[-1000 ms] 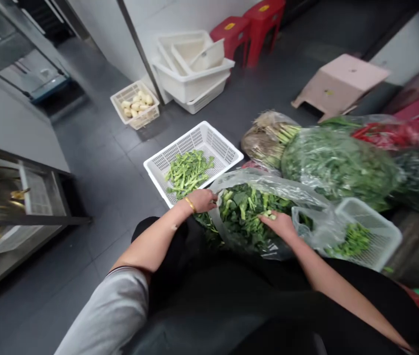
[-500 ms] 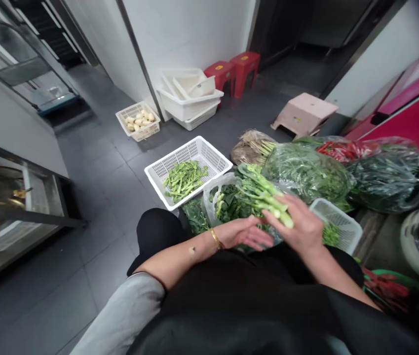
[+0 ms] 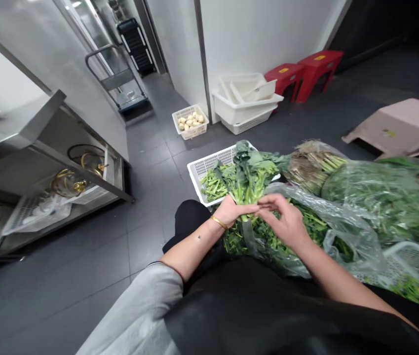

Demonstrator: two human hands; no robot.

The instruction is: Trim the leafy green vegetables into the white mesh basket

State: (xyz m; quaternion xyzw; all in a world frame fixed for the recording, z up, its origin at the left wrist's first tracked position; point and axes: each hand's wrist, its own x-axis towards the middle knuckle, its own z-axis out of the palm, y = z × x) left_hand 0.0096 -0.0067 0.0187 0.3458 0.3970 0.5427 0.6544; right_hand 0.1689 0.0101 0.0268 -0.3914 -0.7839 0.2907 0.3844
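A bunch of leafy green stalks rises from my hands, its dark leaves at the top overlapping a white plastic basket. My left hand, with a gold bangle at the wrist, grips the pale stems low on the bunch. My right hand meets it from the right, its fingers pinched on the stems. Trimmed green stem pieces lie in the basket. Below my hands, a clear plastic bag lies open, holding more dark leafy greens.
Further bagged greens and a bundle of rooted stalks lie to the right. Behind stand a small basket of peeled white vegetables, stacked white tubs, red stools and a pink stool. A steel shelf stands left on the tiled floor.
The bunch has risen out of the bag and now sits over the basket. My left hand has joined my right on the stems. The view has swung right.
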